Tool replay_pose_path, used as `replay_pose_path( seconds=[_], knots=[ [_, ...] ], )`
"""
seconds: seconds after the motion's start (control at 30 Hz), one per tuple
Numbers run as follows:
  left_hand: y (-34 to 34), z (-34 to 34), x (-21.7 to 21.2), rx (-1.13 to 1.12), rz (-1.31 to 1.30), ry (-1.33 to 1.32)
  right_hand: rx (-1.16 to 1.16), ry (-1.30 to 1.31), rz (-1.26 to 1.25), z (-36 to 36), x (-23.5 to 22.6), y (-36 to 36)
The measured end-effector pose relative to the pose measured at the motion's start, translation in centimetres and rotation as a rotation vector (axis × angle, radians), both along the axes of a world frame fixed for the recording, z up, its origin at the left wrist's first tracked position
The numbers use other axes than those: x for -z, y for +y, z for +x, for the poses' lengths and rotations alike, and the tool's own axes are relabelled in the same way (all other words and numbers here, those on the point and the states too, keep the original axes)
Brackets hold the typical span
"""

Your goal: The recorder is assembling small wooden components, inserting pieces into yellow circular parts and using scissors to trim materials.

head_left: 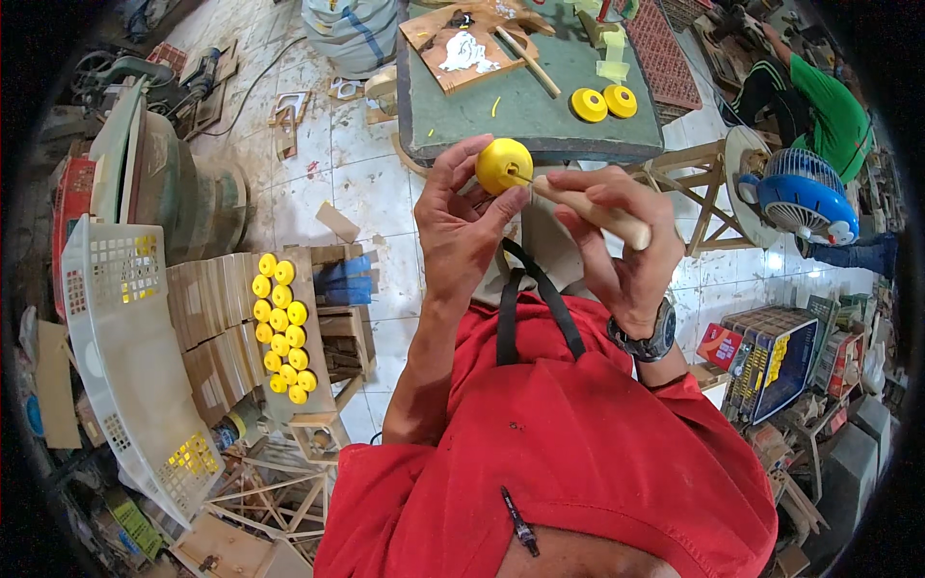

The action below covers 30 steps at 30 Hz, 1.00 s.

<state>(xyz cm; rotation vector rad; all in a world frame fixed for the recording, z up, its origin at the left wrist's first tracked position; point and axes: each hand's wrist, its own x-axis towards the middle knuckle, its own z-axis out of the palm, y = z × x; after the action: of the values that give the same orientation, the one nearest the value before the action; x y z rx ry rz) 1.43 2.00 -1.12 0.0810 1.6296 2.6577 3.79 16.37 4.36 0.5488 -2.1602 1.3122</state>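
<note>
My left hand (451,226) grips a round yellow wheel-like piece (499,159) between thumb and fingers, its small dark hole facing my right hand. Held in my right hand (631,255) is a tool with a pale wooden handle (605,217) and a thin metal shaft. The shaft points left, and its tip is at or in the hole; how deep I cannot tell. Both hands are raised just in front of the green-topped table (554,130). Two similar yellow pieces (590,105) lie on it, near a wooden board with white paste (462,58) and a wooden stick (530,64).
At left, several yellow pieces (279,320) stand in rows on a plank beside a white plastic basket (125,356). A blue fan (805,197) sits on a stool at right. Beyond it crouches a person in green (838,111). A dark crate (771,371) holds more yellow pieces.
</note>
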Motion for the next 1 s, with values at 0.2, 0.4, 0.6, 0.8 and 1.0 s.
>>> replay_pose_path(
  seconds=[0.2,0.4,0.6,0.8,1.0],
  knots=[
    [0.0,-0.1,-0.2,0.0,-0.023,0.017,0.072,0.052,-0.037,-0.3,0.5,-0.2],
    [0.1,-0.2,0.2,0.01,0.017,0.017,0.097,0.032,-0.038,0.0,0.6,-0.4],
    [0.2,0.0,0.2,0.026,-0.008,0.016,0.14,0.016,0.021,-0.1,0.3,-0.5],
    [0.2,-0.2,0.5,0.052,0.006,0.046,0.117,-0.054,-0.025,0.1,0.6,-0.8],
    [-0.1,-0.2,0.5,0.059,-0.001,0.028,0.07,-0.034,-0.011,-0.2,0.6,-0.8]
  ],
)
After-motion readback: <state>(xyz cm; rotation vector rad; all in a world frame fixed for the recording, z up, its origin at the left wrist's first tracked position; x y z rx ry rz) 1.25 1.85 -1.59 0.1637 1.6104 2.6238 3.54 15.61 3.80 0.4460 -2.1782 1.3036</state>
